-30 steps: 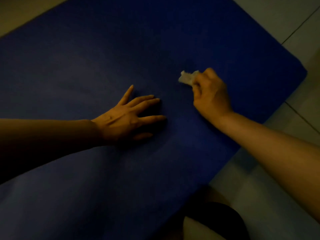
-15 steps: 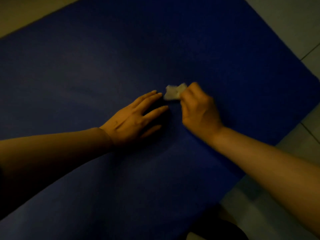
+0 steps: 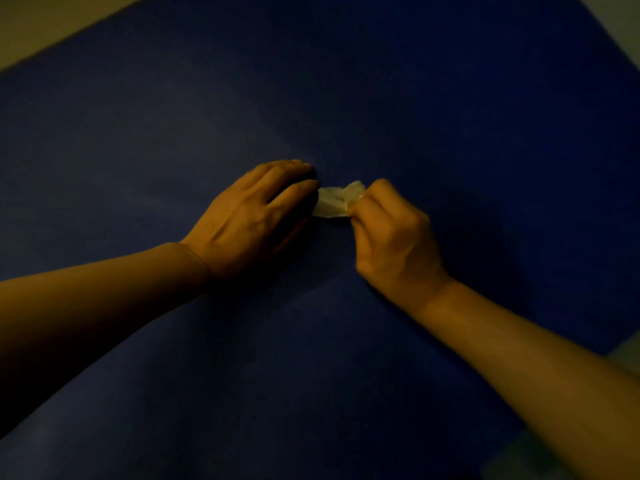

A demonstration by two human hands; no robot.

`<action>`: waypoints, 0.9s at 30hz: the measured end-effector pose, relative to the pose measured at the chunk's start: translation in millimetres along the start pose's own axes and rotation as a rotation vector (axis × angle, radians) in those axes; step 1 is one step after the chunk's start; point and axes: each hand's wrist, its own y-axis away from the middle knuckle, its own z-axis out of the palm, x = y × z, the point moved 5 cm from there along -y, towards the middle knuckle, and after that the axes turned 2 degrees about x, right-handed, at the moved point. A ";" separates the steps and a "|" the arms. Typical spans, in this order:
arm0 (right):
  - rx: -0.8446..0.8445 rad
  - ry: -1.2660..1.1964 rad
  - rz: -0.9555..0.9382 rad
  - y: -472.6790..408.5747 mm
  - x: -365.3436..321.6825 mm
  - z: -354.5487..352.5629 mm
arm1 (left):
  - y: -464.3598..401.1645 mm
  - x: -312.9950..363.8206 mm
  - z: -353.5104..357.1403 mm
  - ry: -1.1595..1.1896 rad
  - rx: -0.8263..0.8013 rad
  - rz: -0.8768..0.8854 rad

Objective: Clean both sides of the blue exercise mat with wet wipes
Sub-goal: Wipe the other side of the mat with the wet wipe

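Note:
The blue exercise mat lies flat on the floor and fills almost the whole view in dim light. My right hand is closed on a crumpled white wet wipe, pressing it against the mat near the middle. My left hand rests palm down on the mat just left of the wipe, fingers together and extended, its fingertips touching or nearly touching the wipe's left edge. Both bare forearms reach in from the bottom corners.
Pale floor shows beyond the mat's far left edge, at the top right corner and as a sliver at the lower right. The mat's right corner is out of frame.
My right hand has dragged the wipe leftward and toward me across the mat. My left hand has drawn its fingers together and now meets the wipe. The view has shifted left over the mat.

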 end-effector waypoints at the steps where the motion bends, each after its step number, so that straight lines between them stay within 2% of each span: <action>1: -0.018 -0.004 -0.004 -8.3 6.8 -0.7 | -2.6 -4.5 -2.3 -0.003 -0.005 0.001; 5: 0.070 0.114 0.206 -56.9 55.0 -14.9 | -17.5 -24.9 -12.9 -0.045 -0.020 0.044; 7: 0.098 0.141 0.277 -64.1 59.7 -14.0 | -25.7 -39.2 -16.7 -0.087 0.028 -0.004; 10: 0.110 0.079 0.179 -52.3 26.4 1.9 | -34.1 -62.1 -17.9 -0.142 0.098 -0.148; 14: -0.045 -0.024 0.028 -48.4 1.6 20.4 | -38.9 -73.4 -11.2 -0.139 0.110 -0.251; 16: -0.047 0.008 0.049 -69.4 20.3 15.6 | -39.6 -73.7 -11.0 -0.107 0.113 -0.266; 20: 0.066 0.118 0.237 -104.3 52.9 6.5 | -39.3 -76.6 -12.2 -0.055 0.120 -0.305; 22: 0.074 0.087 0.193 -97.5 29.8 16.2 | -38.9 -80.9 -11.3 -0.033 0.119 -0.338; 25: -0.046 -0.024 0.033 -80.2 -10.0 35.6 | -35.3 -85.3 -10.1 -0.054 0.112 -0.372; 27: -0.076 -0.033 0.009 -94.1 0.0 37.4 | -34.8 -86.1 -8.1 -0.075 0.094 -0.385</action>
